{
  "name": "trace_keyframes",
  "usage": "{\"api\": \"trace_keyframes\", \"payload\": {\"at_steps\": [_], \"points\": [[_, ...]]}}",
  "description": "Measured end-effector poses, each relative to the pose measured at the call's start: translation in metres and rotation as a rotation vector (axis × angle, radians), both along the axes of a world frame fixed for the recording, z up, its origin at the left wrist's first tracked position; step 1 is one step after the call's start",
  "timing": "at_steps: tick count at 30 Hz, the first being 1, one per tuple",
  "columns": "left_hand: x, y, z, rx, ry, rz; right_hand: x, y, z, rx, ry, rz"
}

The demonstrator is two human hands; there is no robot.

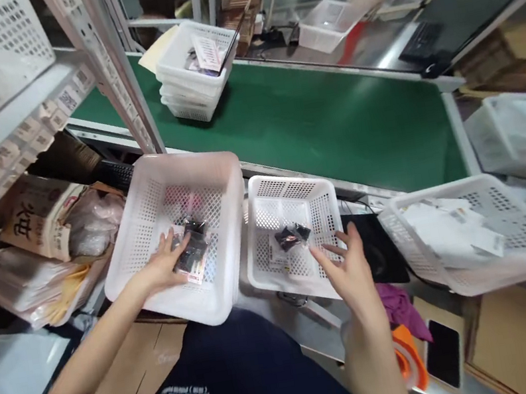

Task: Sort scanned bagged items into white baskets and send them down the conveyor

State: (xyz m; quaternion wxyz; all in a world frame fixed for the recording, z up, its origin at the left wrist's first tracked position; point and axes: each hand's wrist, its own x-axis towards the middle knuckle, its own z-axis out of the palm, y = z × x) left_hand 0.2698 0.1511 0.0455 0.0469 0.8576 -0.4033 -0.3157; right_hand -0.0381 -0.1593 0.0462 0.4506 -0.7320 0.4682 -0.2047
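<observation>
My left hand (165,262) reaches into the large white plastic basket (120,264), fingers spread over a few flat clear-wrapped packets (196,262) with dark contents and printed cards. Whether the fingertips press on the packets or only hover is hard to tell. A smaller white basket (261,271) stands beside it on the right, holding a black item in clear wrap (292,237). Over that basket's right front rim is my right hand (347,263), its fingers apart and nothing in them. A small gap shows between its fingertips and the black item.
Behind the baskets runs a green conveyor belt (301,123) with stacked white baskets (196,80) on it. A basket of white packets (450,233) stands to the right. A phone (443,353) and orange tape dispenser (411,357) lie front right. A metal shelf post (108,68) rises at left.
</observation>
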Motion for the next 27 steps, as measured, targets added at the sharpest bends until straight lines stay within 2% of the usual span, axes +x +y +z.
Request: {"api": "trace_keyframes", "payload": {"at_steps": [2, 5, 9, 12, 14, 16, 20, 23, 25, 27], "points": [[0.0, -0.001, -0.009, 0.102, -0.089, -0.117, -0.007, 0.005, -0.007, 0.05, -0.029, -0.014], [-0.008, -0.013, -0.014, 0.084, -0.208, -0.163, -0.001, 0.024, -0.016, 0.105, -0.063, 0.016], [-0.01, -0.025, -0.016, -0.016, -0.164, -0.066, 0.017, 0.045, -0.02, 0.137, -0.094, 0.132], [-0.003, -0.023, -0.014, -0.103, -0.157, 0.018, 0.026, 0.055, -0.007, 0.098, -0.168, 0.231], [0.001, -0.019, -0.005, -0.236, -0.109, 0.119, 0.031, 0.062, 0.008, 0.079, -0.24, 0.3], [-0.002, -0.017, 0.01, -0.438, -0.009, 0.235, 0.04, 0.072, 0.025, 0.106, -0.312, 0.398], [-0.035, -0.028, 0.042, -0.821, 0.134, 0.387, 0.073, 0.101, 0.046, 0.281, -0.386, 0.617], [-0.07, -0.04, 0.053, -0.929, 0.095, 0.331, 0.103, 0.117, 0.044, 0.389, -0.452, 0.666], [-0.087, -0.045, 0.054, -0.97, 0.126, 0.259, 0.114, 0.12, 0.041, 0.447, -0.558, 0.604], [-0.093, -0.046, 0.053, -1.012, 0.268, 0.241, 0.112, 0.117, 0.039, 0.549, -0.632, 0.527]]}}
